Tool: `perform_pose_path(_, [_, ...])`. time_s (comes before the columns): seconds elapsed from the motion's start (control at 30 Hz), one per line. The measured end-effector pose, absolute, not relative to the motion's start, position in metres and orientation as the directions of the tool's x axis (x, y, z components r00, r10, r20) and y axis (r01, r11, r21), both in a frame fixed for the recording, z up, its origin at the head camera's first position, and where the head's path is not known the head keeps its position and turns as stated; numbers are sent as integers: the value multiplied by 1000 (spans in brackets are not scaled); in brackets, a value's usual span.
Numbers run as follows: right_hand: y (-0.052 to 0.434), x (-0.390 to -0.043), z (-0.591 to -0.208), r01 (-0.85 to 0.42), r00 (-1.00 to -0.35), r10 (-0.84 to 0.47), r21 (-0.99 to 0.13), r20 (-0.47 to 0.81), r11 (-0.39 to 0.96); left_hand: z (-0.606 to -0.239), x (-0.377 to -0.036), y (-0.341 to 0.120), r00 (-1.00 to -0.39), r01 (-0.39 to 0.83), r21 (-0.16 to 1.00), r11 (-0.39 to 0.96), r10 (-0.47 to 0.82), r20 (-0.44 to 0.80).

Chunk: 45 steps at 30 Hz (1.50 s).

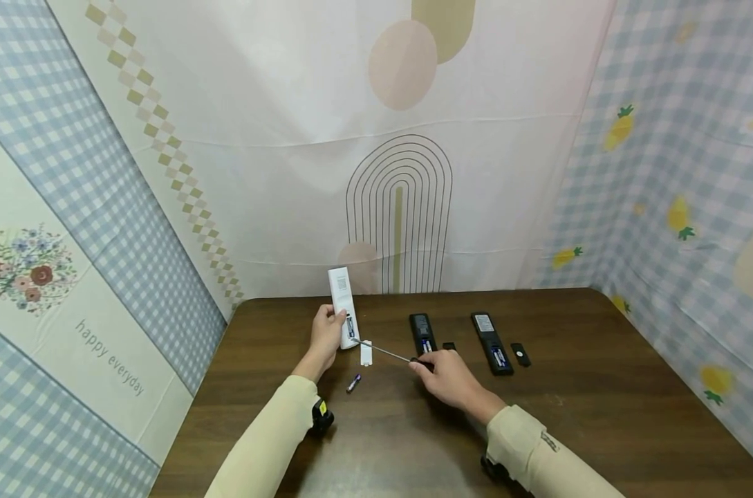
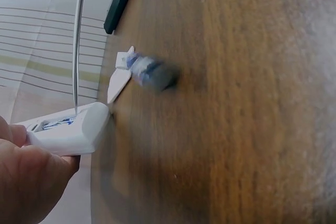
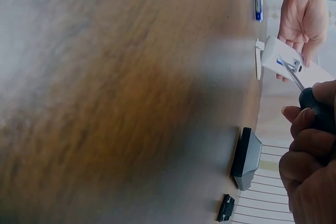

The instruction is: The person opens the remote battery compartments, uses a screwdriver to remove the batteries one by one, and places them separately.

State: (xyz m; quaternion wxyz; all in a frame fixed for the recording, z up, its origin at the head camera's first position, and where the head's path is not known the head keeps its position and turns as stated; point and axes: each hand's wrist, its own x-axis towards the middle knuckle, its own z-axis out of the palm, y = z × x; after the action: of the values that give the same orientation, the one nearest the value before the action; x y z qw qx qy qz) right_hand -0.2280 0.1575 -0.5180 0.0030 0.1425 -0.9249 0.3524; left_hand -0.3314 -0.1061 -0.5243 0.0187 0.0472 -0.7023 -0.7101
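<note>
My left hand [image 1: 324, 335] holds a white remote control [image 1: 342, 294] tilted up, back side facing me, with the thumb near its uncovered battery slot. Inside the slot a blue-and-white battery [image 2: 59, 124] shows. My right hand [image 1: 451, 377] grips a screwdriver [image 3: 318, 110] by its dark handle. Its long metal shaft [image 2: 79, 40] reaches across to the remote, tip at the lower end of the slot. Below the remote, a white battery cover [image 1: 366, 353] lies on the table. A loose battery [image 1: 353, 383] lies nearer to me, blurred in the left wrist view.
Two black remotes, one nearer [image 1: 422, 333] and one farther right [image 1: 492, 344], lie back side up with batteries showing. Beside them are small black covers [image 1: 521, 355]. Behind the brown wooden table [image 1: 401, 443] hangs a patterned cloth [image 1: 276, 207].
</note>
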Motion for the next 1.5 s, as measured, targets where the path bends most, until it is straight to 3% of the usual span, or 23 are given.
perform_pose_path(0.9, [160,-218,-521,-306,-952,-245,-589,183,748,-519,-323,-110,-990,-62,998,-1,-123,-62])
perform_pose_path(1.2, [155,-218,-516,-410,-906,-288,-467,311,784,-518,-320,-113,-991,-60,998,-16,-122,-62])
perform_pose_path(1.5, [145,-212,-508,-429,-878,-301,-330,373,841,-515,-315,-115,-994,-38,999,-31,-99,-41])
